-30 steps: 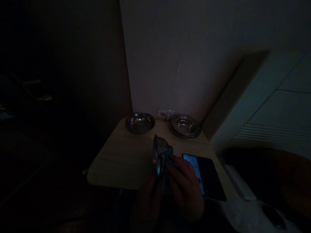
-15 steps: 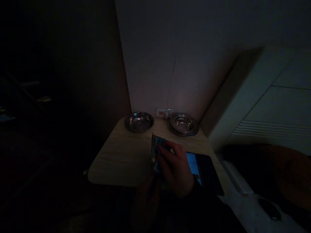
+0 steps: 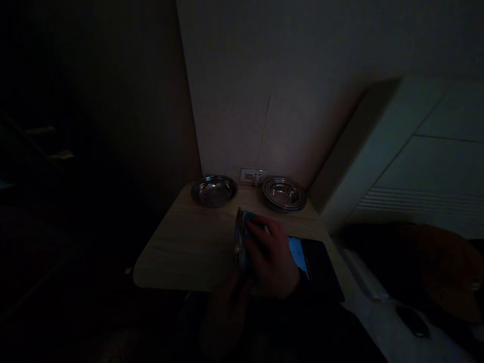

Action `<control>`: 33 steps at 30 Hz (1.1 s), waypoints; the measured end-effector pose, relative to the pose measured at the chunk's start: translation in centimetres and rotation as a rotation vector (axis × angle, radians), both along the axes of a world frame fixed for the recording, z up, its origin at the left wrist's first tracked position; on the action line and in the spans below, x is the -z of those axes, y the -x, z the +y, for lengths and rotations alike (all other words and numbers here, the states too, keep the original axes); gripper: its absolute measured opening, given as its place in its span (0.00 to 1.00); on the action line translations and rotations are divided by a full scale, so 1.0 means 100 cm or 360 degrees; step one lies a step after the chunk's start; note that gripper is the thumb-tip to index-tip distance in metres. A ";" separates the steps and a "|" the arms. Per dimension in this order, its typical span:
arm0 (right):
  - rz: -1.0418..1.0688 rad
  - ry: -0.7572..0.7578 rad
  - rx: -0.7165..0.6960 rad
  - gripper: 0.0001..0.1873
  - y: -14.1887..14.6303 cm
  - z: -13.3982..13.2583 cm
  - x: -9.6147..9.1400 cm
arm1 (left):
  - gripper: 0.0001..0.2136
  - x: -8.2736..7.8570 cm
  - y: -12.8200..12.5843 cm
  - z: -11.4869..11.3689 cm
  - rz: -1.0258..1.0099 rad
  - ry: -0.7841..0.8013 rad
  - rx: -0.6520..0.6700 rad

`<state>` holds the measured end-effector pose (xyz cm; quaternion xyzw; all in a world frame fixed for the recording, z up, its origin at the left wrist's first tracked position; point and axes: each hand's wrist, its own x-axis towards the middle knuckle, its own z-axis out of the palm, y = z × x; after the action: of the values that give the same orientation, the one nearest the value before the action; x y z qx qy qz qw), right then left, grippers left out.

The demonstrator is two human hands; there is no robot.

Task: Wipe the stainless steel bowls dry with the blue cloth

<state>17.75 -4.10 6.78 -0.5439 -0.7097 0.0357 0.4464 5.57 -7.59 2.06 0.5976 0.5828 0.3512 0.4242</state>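
Held on edge above the table is a shiny metal dish [image 3: 238, 237], seen almost side-on. My left hand [image 3: 225, 307], very dark at the bottom, grips its lower edge. A teal cloth [image 3: 248, 216] is bunched under the fingers of my right hand [image 3: 275, 259], which presses it against the dish's right-hand face. Much of the cloth is covered by that hand. Farther back, a wide metal bowl [image 3: 215, 192] rests at the table's left rear, and a stack of metal bowls [image 3: 284, 195] at its right rear.
The pale wooden table [image 3: 181, 247] meets the wall, where a socket [image 3: 253, 176] sits low. Beside my right wrist lies a lit phone [image 3: 298, 256] in a dark folding case [image 3: 323, 269]. A dark oblong object [image 3: 412, 321] rests on white fabric at right.
The view has shifted slightly, so the table and bowls appear a little further left. Both hands keep hold of the dish and cloth; my right hand's fingers have moved slightly over the dish.
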 end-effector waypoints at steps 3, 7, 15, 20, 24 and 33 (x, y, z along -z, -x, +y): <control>0.0055 0.0025 -0.0049 0.16 0.002 0.002 0.000 | 0.17 -0.003 0.000 0.000 -0.0059 -0.0001 -0.0032; 0.0015 0.0007 -0.0048 0.19 0.004 0.001 0.001 | 0.17 -0.005 0.003 -0.001 -0.0101 -0.0045 -0.0100; 0.0108 -0.0011 -0.0055 0.20 0.006 0.000 0.007 | 0.19 -0.003 0.005 0.002 -0.0078 0.0003 0.0004; 0.0235 0.0065 -0.0052 0.16 0.009 0.004 0.010 | 0.18 -0.007 0.005 0.005 -0.0065 0.0047 0.0033; 0.0136 -0.0010 -0.0080 0.21 0.014 -0.001 0.013 | 0.19 -0.003 0.009 0.006 -0.0083 -0.0014 -0.0091; 0.0146 -0.0020 -0.0128 0.21 0.014 0.000 0.014 | 0.16 -0.006 0.008 0.005 -0.0109 0.0019 -0.0184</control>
<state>16.31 -4.05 5.39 -0.5099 -0.7100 0.0741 0.4800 4.74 -7.08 2.68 0.5480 0.6034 0.3920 0.4265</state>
